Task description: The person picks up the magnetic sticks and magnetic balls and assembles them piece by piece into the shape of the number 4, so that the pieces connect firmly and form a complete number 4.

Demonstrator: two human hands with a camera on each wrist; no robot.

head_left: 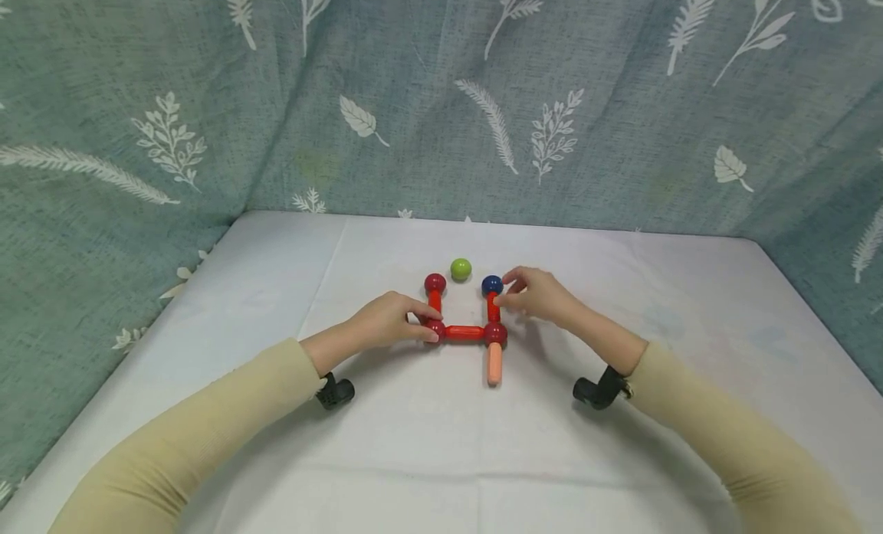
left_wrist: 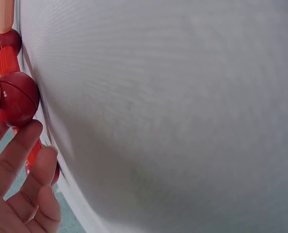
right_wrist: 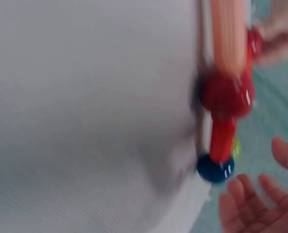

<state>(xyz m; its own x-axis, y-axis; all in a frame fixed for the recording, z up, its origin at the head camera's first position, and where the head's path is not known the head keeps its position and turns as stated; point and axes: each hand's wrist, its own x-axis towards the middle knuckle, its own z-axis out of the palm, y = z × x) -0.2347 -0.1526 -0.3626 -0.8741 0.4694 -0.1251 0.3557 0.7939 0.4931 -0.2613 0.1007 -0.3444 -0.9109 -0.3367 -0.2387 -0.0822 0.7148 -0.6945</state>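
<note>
A joined frame of balls and rods lies on the white cloth. My left hand pinches the red ball at its near left corner between thumb and fingers. From there one red rod runs right to a second red ball, and another runs back to a far red ball. A blue ball tops the right-hand red rod. Beside it, my right hand has its fingers spread and holds nothing. A peach rod points toward me from the right corner.
A loose green ball sits between the two far ends of the frame. The white-covered table meets a leaf-patterned green curtain at the back and sides. Black wrist cameras hang under both forearms.
</note>
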